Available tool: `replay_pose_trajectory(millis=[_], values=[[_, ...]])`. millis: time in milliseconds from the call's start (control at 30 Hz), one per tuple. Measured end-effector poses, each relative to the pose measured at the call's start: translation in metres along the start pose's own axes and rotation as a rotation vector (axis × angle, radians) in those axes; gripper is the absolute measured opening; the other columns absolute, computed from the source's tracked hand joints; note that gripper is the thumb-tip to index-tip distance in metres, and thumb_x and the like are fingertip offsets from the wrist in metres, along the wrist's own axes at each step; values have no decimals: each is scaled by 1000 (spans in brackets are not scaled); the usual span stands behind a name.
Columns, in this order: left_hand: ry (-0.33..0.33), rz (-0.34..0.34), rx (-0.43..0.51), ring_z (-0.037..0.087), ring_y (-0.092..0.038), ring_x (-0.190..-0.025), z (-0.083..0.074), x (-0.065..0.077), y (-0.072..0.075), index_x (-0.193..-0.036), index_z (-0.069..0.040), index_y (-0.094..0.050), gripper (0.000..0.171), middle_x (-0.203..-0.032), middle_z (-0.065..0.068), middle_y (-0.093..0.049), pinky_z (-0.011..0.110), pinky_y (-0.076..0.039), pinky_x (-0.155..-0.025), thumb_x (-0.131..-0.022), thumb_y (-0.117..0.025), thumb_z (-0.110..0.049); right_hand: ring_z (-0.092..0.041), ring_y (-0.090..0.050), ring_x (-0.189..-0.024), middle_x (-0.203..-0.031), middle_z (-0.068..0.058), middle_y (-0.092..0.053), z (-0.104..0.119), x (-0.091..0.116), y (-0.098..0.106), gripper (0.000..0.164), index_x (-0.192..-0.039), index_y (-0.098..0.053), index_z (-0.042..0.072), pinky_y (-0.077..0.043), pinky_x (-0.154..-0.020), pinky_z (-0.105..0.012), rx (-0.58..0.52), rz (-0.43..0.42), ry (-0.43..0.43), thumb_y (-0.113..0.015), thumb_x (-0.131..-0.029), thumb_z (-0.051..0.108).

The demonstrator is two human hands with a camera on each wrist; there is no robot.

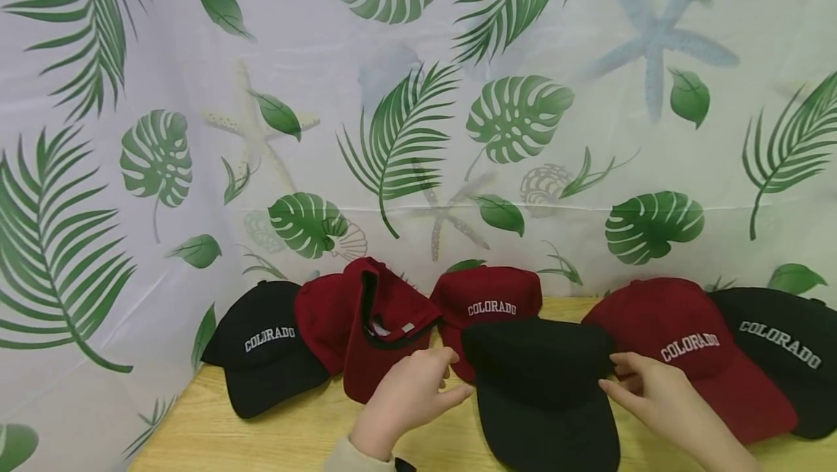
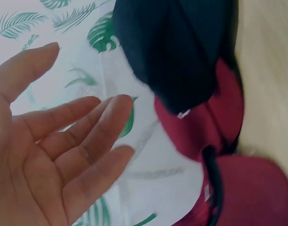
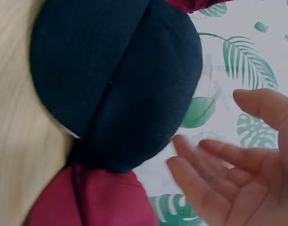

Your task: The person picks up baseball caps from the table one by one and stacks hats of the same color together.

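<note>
A plain black cap point(image 1: 543, 385) lies front and centre on the wooden table point(image 1: 261, 436), its brim toward me. My left hand point(image 1: 454, 377) hovers at its left edge with relaxed fingers and holds nothing. My right hand point(image 1: 615, 374) is at the cap's right edge, also open. The left wrist view shows my left hand's point(image 2: 83, 113) bare palm beside the black cap point(image 2: 177, 52), with a gap between them. The right wrist view shows my right hand point(image 3: 219, 155) spread just clear of the black cap point(image 3: 116, 80).
Other caps line the back of the table: a black COLORADO cap point(image 1: 261, 345), an upturned red cap point(image 1: 366, 327), a red COLORADO cap point(image 1: 490, 298), another red one point(image 1: 686, 348) and a black one point(image 1: 785, 356). A leaf-print curtain point(image 1: 418, 131) hangs behind.
</note>
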State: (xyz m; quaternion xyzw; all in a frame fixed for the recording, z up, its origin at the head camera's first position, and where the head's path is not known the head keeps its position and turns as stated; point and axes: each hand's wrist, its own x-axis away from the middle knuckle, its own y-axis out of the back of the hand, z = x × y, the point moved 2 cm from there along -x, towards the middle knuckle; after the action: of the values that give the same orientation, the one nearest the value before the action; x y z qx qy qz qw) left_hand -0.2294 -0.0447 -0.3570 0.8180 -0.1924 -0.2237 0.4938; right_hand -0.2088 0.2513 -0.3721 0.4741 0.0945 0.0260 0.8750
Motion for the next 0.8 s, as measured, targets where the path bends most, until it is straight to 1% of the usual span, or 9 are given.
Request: replay_pose_trajectory(millis=[67,133,200,267,333,433,533,633,800], values=[[37,25,93,3,-51,-62,-1,-4,-6,-88,-9,-59,26,-73,-3,-58,19,-43,-57,-78,-66,-32,-19,-59,-73,-90,-15,-61,-7,-2,-1,47,-104,-53,-15,-48,-62,-31,-32,34,-33,-64,-81,24],[69,36,161,5,-54,-64,-1,-7,-14,-87,-7,-60,26,-75,-1,-59,21,-44,-58,-78,-67,-30,-22,-59,-77,-91,-14,-61,-14,-5,-1,50,-106,-51,-16,-47,-65,-34,-52,81,-75,-62,-83,28],[105,51,201,8,-56,-68,-1,-9,-22,-90,-4,-62,29,-81,2,-61,23,-45,-61,-79,-66,-30,-24,-58,-80,-91,-13,-61,-20,-6,-2,53,-106,-50,-17,-47,-65,-36,-90,132,-115,-59,-84,30],[145,89,234,11,-56,-71,0,-12,-30,-92,-1,-63,32,-83,4,-61,25,-45,-63,-79,-66,-30,-24,-57,-81,-92,-14,-60,-24,-7,-5,54,-108,-48,-18,-48,-64,-36,-163,183,-146,-58,-85,29],[179,135,266,12,-56,-69,0,-15,-38,-91,1,-63,33,-79,4,-61,26,-45,-63,-79,-66,-29,-24,-57,-83,-93,-15,-60,-28,-8,-9,54,-108,-47,-19,-49,-63,-36,-241,226,-173,-58,-85,28],[254,208,352,13,-56,-63,2,-18,-49,-91,4,-62,34,-70,3,-60,27,-45,-61,-78,-67,-27,-24,-56,-82,-93,-15,-59,-35,-9,-15,56,-111,-43,-21,-50,-62,-38,-334,287,-209,-58,-86,27],[316,246,455,16,-57,-58,5,-19,-58,-94,8,-61,36,-64,4,-58,28,-47,-57,-79,-66,-24,-24,-55,-82,-95,-18,-57,-41,-10,-22,62,-113,-38,-24,-50,-63,-40,-354,338,-252,-57,-86,28],[350,267,539,20,-60,-59,7,-21,-65,-100,11,-58,39,-66,6,-60,31,-49,-54,-81,-65,-22,-26,-56,-83,-99,-22,-55,-46,-10,-29,64,-115,-34,-25,-49,-65,-41,-364,373,-303,-56,-87,28],[363,286,613,23,-62,-62,10,-24,-69,-105,15,-54,44,-70,10,-62,34,-50,-55,-82,-64,-21,-28,-58,-85,-104,-28,-52,-47,-11,-33,65,-116,-33,-25,-49,-66,-42,-383,400,-317,-57,-86,28]])
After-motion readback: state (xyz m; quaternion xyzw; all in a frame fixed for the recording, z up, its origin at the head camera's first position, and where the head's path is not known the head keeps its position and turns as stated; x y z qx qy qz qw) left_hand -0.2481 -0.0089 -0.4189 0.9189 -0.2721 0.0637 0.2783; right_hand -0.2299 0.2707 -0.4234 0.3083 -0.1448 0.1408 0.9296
